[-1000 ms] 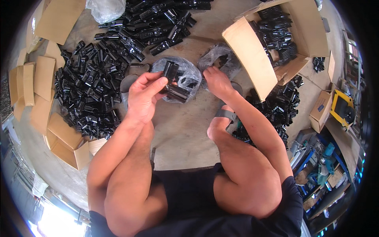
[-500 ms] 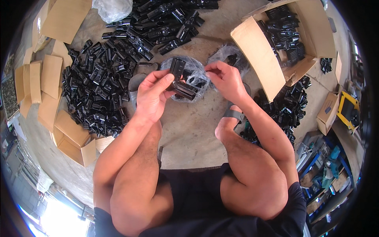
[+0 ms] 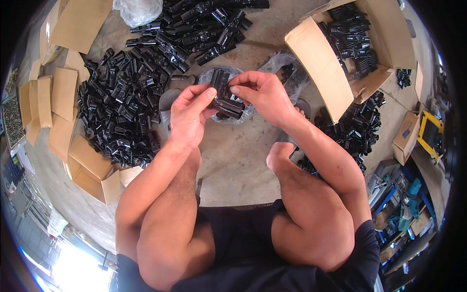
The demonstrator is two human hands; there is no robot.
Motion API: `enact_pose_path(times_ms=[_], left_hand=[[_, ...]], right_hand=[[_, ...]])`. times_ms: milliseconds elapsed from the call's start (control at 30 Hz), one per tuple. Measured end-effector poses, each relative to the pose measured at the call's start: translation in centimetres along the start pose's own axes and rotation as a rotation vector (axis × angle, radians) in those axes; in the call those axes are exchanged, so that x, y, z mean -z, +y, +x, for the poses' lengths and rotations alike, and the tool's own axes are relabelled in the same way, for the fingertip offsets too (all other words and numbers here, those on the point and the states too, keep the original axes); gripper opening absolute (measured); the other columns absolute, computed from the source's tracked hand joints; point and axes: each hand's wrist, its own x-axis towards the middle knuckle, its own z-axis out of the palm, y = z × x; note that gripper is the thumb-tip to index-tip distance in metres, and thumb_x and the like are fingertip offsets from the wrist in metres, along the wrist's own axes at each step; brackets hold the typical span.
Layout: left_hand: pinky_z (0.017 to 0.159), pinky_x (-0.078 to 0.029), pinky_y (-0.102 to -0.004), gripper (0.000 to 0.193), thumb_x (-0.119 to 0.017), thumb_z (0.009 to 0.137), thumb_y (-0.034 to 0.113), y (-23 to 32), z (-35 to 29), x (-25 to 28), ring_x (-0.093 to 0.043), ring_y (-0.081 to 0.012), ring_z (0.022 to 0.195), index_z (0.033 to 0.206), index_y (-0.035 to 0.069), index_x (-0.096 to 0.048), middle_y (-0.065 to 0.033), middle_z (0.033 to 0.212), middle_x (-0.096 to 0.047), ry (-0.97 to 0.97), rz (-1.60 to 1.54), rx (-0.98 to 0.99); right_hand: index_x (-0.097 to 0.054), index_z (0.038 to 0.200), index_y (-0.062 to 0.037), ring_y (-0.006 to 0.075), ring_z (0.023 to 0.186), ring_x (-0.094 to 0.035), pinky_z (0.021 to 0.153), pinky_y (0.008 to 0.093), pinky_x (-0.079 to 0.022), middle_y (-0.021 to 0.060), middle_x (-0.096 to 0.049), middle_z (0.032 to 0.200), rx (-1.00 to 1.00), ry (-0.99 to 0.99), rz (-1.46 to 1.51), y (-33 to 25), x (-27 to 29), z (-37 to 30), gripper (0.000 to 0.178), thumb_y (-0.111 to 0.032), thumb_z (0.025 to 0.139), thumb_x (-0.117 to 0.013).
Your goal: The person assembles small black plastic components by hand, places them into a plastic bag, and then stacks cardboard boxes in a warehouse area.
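Observation:
My left hand (image 3: 186,119) is closed around a glossy black pipe joint (image 3: 220,82), its thumb pressed on the near side. The joint has an upright tubular arm and a second arm pointing lower right. Against its right side my right hand (image 3: 268,100) pinches thumb and forefinger together; anything small between them is hidden. Under the joint, a clear plastic bag (image 3: 249,116) with dark small pieces lies on the floor, partly covered by both hands.
A heap of short black fittings (image 3: 121,102) lies left, with longer black joints (image 3: 194,34) beyond. An open cardboard box (image 3: 384,44) holding black parts stands far right, its flap (image 3: 323,68) leaning out. More black fittings (image 3: 360,126) lie below it. Another clear bag (image 3: 296,80) lies beside the flap.
My right hand has moved left from above the plastic bag to the pipe joint. The left hand keeps its hold, and the joint's lower arm sits slightly differently.

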Motion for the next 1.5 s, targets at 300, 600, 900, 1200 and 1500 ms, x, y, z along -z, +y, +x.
enact_pose_path(times_ms=[300,600,900,1200,1500], left_hand=[[0.083,-0.061,-0.0337,0.021,-0.072,0.098,0.01,-0.2,-0.1,-0.5,-0.071,-0.0138,0.093,0.117,0.002,-0.068,-0.0076,0.108,-0.074,0.065,0.127,-0.067],[0.081,-0.061,-0.0318,0.021,-0.074,0.097,0.01,-0.5,-0.2,-1.2,-0.071,-0.0118,0.091,0.115,0.001,-0.068,-0.0068,0.105,-0.075,0.106,0.183,-0.123],[0.078,-0.057,-0.0261,0.024,-0.077,0.094,0.008,-0.5,-0.3,-1.6,-0.071,-0.0121,0.088,0.114,-0.002,-0.068,-0.0098,0.102,-0.075,0.128,0.17,-0.146],[0.079,-0.056,-0.0253,0.022,-0.077,0.093,0.006,-0.5,-0.3,-1.6,-0.07,-0.0108,0.088,0.111,-0.002,-0.069,-0.0093,0.101,-0.076,0.12,0.179,-0.156],[0.081,-0.057,-0.0254,0.022,-0.077,0.093,0.004,-0.5,-0.4,-1.8,-0.07,-0.0113,0.089,0.112,-0.003,-0.068,-0.0098,0.102,-0.075,0.113,0.191,-0.149]], right_hand=[[-0.074,0.104,0.004,0.0099,0.073,-0.061,0.066,0.0262,-0.049,0.0047,-0.074,0.091,-0.12,0.072,0.269,2.3,-0.6,0.5,0.019,-0.011,0.092,-0.078],[-0.072,0.103,0.0049,0.0116,0.079,-0.067,0.071,0.0274,-0.054,0.0072,-0.074,0.092,-0.19,0.154,0.471,2.0,-2.6,0.0,0.018,-0.011,0.094,-0.076],[-0.072,0.103,0.0058,0.0115,0.077,-0.066,0.068,0.0272,-0.054,0.0079,-0.075,0.092,-0.137,0.213,0.467,1.3,-3.3,-0.9,0.017,-0.008,0.094,-0.075],[-0.076,0.099,0.0055,0.008,0.067,-0.058,0.058,0.0285,-0.047,0.005,-0.072,0.078,-0.059,0.252,-0.02,0.4,-3.2,-1.3,0.022,-0.016,0.096,-0.073],[-0.076,0.102,0.0055,0.0068,0.067,-0.056,0.057,0.0279,-0.046,0.0045,-0.07,0.077,-0.068,0.219,-0.057,0.4,-2.6,-1.7,0.024,-0.018,0.097,-0.071]])
